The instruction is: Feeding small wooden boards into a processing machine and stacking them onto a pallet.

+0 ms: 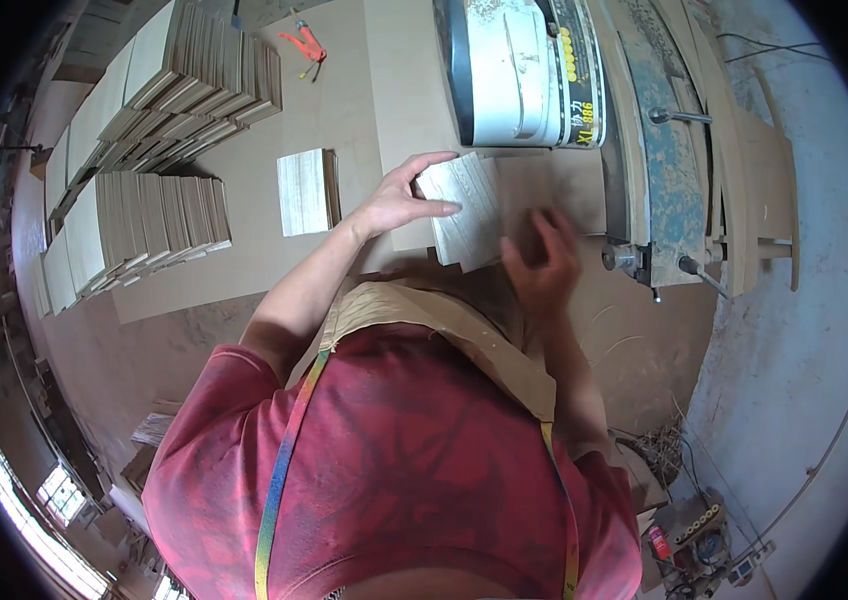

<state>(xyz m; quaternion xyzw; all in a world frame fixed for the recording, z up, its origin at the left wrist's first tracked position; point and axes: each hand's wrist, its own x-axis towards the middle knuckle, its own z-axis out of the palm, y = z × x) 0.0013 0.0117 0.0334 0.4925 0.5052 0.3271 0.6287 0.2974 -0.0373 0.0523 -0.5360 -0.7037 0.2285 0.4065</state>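
Observation:
My left hand [399, 200] grips a small stack of thin, pale wooden boards [466, 208] in front of my apron. Its thumb lies across the top face and its fingers reach round the far side. The edges of the stack are uneven. Close to the stack's right side is my right hand [547, 262], its fingers bent and smeared by motion. A blurred brown patch lies just beyond those fingers; whether it is a board in that hand I cannot make out. Left of my left hand, another short stack of boards [306, 192] rests on the brown work surface [244, 265].
Long rows of stacked boards [149, 225] fill the left side. An orange-handled tool [306, 45] lies at the far side. Ahead stands a white and black machine housing [514, 75]. A worn blue machine part [672, 165] with metal handles runs along the right.

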